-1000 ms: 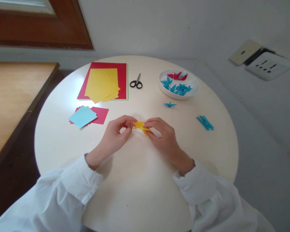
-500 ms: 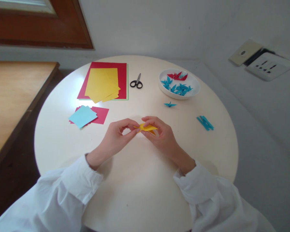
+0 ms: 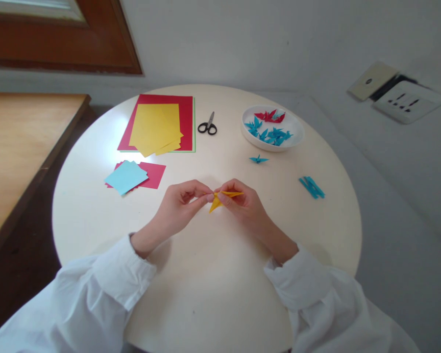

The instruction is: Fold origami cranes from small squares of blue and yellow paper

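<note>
A small folded yellow origami paper is held between my two hands above the middle of the round table. My left hand pinches its left end between thumb and fingers. My right hand grips it from the other side, thumb in front. One pointed flap hangs down toward me and another point sticks out to the right across the right fingers. Part of the paper is hidden by my fingertips.
Beyond my hands lie black-handled scissors and a white dish of red and blue paper cranes. A single blue crane sits nearer. Blue paper strips are at right. Yellow sheets and light blue squares lie at left.
The yellow paper has turned in my fingers: a point now hangs downward, where before the flaps spread to the right. My right fingers have closed in nearer the left hand.
</note>
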Tool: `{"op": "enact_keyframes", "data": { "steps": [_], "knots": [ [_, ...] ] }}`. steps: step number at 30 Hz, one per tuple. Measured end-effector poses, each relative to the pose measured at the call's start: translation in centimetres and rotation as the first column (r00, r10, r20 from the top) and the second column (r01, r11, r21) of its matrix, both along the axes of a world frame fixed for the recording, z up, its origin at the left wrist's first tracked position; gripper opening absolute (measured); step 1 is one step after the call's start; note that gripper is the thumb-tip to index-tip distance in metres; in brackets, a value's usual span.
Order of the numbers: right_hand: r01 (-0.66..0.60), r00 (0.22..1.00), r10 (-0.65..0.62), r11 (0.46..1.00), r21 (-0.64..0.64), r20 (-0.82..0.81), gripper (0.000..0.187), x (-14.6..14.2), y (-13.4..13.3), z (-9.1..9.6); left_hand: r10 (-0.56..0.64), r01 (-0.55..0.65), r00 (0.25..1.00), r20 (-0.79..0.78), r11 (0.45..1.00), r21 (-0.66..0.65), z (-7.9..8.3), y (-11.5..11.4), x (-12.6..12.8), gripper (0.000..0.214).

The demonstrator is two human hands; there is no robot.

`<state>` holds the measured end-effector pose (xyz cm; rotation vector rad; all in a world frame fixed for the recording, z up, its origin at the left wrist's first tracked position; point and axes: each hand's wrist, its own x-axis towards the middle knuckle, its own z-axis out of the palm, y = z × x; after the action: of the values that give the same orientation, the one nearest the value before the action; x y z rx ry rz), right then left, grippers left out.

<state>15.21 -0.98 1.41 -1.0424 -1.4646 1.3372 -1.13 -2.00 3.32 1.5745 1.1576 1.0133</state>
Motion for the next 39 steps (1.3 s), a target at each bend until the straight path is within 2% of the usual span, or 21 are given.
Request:
{"op": "enact_keyframes", "data": {
  "steps": [8,15,22,29,34,39],
  "knots": [
    [0.057,0.998,-0.061,0.993,0.103,0.033,0.023,0.05,-0.12,0.07,0.053,-0.051,0.998,0.024,0.994,-0.097,0.24,0.06,0.09,0.019],
    [0.05,0.993,-0.071,0.975,0.217,0.09,0.019,0.25,-0.14,0.07,0.024,-0.024,1.0,-0.003,0.995,-0.092,0.07,0.22,0.03,0.018],
    [0.103,0.987,-0.123,0.98,0.172,0.105,0.018,0.21,-0.35,0.01,-0.001,-0.002,1.0,-0.025,0.992,-0.128,0.04,0.08,-0.06,0.019],
    [0.038,0.988,-0.062,0.985,0.17,0.141,0.015,0.33,-0.33,0.27,-0.01,0.003,0.999,-0.049,0.992,-0.128,-0.09,0.13,-0.15,0.018],
    [0.063,0.979,-0.092,0.985,0.158,0.181,0.013,0.25,-0.17,-0.02,-0.025,0.015,0.997,-0.068,0.99,-0.138,-0.07,0.09,-0.1,0.017],
    [0.066,0.984,-0.09,0.986,0.156,0.151,0.011,0.25,-0.21,-0.1,-0.022,0.007,0.997,-0.071,0.978,-0.207,0.28,0.03,-0.04,0.015]
  ]
}}
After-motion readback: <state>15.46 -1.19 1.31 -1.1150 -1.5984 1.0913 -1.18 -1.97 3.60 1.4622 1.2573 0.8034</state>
